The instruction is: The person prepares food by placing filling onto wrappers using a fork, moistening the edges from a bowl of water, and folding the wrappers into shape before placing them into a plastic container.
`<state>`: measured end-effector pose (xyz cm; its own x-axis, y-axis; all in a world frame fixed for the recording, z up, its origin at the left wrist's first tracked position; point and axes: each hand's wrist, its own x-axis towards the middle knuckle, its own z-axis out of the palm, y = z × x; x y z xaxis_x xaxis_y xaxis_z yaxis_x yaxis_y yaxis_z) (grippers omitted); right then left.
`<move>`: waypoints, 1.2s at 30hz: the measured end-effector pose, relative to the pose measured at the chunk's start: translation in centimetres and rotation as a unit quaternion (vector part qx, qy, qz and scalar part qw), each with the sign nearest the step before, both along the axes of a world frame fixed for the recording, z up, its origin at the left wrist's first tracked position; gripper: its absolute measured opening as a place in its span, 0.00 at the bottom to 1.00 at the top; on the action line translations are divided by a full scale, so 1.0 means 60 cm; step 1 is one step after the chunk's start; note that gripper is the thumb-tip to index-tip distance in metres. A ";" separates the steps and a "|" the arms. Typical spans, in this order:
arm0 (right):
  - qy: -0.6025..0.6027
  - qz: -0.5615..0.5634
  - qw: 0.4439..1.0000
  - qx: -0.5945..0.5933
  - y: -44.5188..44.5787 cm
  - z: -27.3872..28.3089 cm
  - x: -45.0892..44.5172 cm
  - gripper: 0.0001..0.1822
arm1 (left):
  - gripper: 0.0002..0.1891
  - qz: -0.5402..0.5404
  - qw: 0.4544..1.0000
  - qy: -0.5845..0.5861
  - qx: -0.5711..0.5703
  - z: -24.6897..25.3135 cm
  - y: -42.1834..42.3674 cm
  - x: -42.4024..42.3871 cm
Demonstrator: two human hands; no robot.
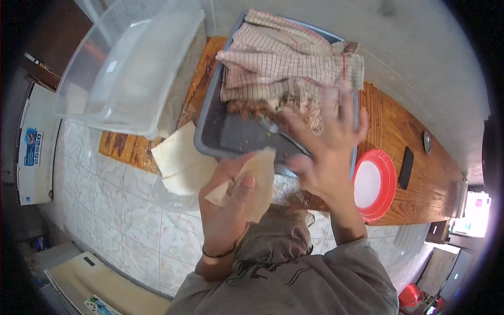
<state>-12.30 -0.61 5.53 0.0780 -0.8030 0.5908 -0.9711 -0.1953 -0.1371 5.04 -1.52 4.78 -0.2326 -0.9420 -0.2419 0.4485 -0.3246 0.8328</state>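
Note:
My left hand (pixel 226 208) holds a thin, pale sheet of dough or wrapper (pixel 262 185), folded over, with the thumb pressed on it. My right hand (pixel 330 138) is blurred, its fingers spread over a grey plastic tub (pixel 206 138), and nothing shows in its grasp. Below the right hand a fork (pixel 287 138) lies in the tub, its tines at a crumbly brown filling (pixel 252 110). A striped, checked cloth (pixel 283 67) covers the tub's far part. To the left of the tub lies a stack of pale square sheets (pixel 183 161) at the table edge.
A clear plastic bin (pixel 157 98) stands left on the wooden table (pixel 425 189). Right of the tub are a red-rimmed bowl (pixel 388 185) with white contents, a dark phone-like slab (pixel 405 168) and a small round metal object (pixel 427 141). A wall (pixel 417 67) runs behind.

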 end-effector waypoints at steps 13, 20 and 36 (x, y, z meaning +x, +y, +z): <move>-0.696 0.134 0.680 0.186 0.009 -0.015 0.000 0.41 | 0.19 -0.027 0.988 -0.074 -0.134 -0.026 -0.016 -0.039; -0.720 0.139 0.661 0.158 -0.013 -0.010 0.006 0.35 | 0.17 0.093 0.860 -0.167 -0.474 -0.078 -0.043 -0.023; -0.325 0.301 0.895 0.051 0.019 -0.003 0.004 0.25 | 0.22 0.031 0.851 -0.274 -0.447 -0.047 0.001 -0.008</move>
